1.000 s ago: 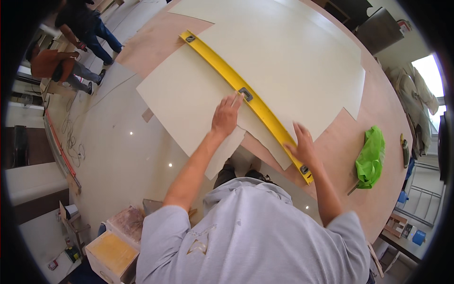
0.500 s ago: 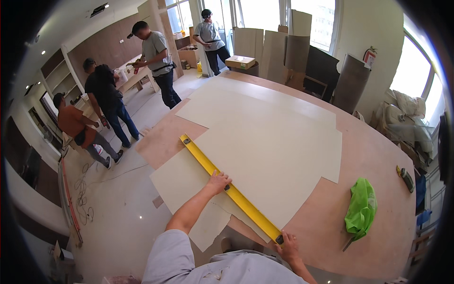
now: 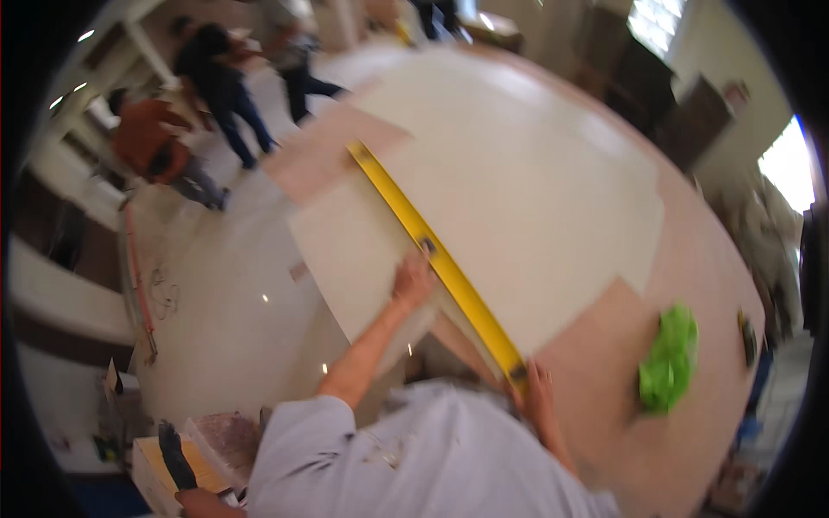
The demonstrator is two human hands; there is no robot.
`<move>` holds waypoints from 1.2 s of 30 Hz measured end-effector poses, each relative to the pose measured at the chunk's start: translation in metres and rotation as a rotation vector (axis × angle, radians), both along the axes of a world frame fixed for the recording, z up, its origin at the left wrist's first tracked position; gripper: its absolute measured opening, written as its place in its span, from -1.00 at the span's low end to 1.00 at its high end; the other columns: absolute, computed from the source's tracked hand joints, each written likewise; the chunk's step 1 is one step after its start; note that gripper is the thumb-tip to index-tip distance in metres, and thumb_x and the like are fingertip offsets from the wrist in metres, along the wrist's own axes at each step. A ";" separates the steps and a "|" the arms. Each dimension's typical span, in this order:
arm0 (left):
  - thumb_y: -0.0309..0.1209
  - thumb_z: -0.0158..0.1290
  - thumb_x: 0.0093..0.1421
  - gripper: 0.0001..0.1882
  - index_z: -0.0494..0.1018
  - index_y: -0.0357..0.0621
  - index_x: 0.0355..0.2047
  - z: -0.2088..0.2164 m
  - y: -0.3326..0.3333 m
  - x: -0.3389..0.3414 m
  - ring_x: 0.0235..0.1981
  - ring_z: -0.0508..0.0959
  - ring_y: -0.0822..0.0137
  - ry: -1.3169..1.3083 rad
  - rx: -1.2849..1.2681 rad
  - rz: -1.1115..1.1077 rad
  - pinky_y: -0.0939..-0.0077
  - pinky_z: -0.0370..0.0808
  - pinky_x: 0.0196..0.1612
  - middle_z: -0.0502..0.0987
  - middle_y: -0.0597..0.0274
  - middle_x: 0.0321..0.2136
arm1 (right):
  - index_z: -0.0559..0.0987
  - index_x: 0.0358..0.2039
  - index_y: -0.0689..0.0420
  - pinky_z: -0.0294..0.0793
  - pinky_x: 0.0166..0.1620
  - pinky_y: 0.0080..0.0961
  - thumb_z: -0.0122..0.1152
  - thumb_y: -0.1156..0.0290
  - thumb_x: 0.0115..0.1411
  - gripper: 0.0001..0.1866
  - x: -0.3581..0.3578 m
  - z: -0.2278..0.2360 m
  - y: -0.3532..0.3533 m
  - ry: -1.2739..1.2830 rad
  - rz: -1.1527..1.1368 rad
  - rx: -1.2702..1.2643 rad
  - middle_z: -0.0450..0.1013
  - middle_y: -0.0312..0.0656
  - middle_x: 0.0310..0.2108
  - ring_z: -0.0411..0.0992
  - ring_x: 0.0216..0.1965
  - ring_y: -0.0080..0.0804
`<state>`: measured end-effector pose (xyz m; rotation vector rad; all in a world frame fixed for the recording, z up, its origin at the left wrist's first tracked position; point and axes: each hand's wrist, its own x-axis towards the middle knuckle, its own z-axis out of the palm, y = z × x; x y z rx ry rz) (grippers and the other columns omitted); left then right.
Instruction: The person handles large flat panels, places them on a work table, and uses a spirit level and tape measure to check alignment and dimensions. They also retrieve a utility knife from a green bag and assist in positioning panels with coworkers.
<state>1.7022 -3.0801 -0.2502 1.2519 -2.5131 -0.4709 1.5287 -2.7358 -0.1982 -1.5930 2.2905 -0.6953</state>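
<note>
A long yellow spirit level [image 3: 468, 300] lies slantwise across pale thin sheets [image 3: 535, 198] on a large pinkish-brown board table [image 3: 604, 388]. My left hand [image 3: 414, 278] is at the left edge of the level, near its middle vial. Its fingertips reach that edge, but blur hides how they are bent. At the level's near end, my right hand [image 3: 537, 393] has its fingers closed around the tip. The near edges of the sheets run close to my body, and my left forearm covers part of them.
A crumpled green bag [image 3: 669, 358] and a dark-handled tool [image 3: 747, 337] lie on the table's right side. Several people stand at far left, one in an orange shirt [image 3: 155, 142]. Lower left, a hand [image 3: 207, 503], apparently someone else's, is beside a black object [image 3: 176, 457] over a box.
The view has tilted and blurred. My left hand has slid from on top of the level to its left edge. A box and another hand have come into view at lower left.
</note>
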 end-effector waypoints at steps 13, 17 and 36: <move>-0.37 0.18 -0.04 -0.55 0.36 -0.12 -0.11 0.026 0.029 -0.003 0.00 0.29 -0.12 0.109 0.037 -0.154 0.17 0.29 0.04 0.33 -0.12 -0.12 | 0.29 -0.01 0.18 0.20 0.08 -0.23 0.34 0.42 -0.20 -0.32 0.004 0.012 -0.003 -0.121 -0.084 0.035 0.22 -0.08 0.02 0.17 0.04 -0.06; -0.38 0.20 -0.06 -0.61 0.39 -0.14 -0.19 0.021 0.027 0.000 -0.03 0.31 -0.07 0.143 0.072 -0.160 0.19 0.30 0.01 0.36 -0.07 -0.17 | 0.33 -0.07 0.20 0.23 0.05 -0.24 0.35 0.40 -0.23 -0.35 0.005 0.008 0.000 -0.080 -0.076 0.016 0.25 -0.07 -0.03 0.21 0.01 -0.06; -0.32 0.18 -0.05 -0.61 0.41 -0.16 -0.20 -0.002 0.025 0.006 -0.06 0.33 -0.08 0.205 -0.020 -0.119 0.18 0.30 0.01 0.35 -0.10 -0.16 | 0.28 -0.01 0.21 0.11 0.12 -0.19 0.33 0.35 -0.17 -0.32 0.011 -0.004 0.002 0.023 -0.024 0.021 0.19 -0.01 0.03 0.15 0.06 -0.01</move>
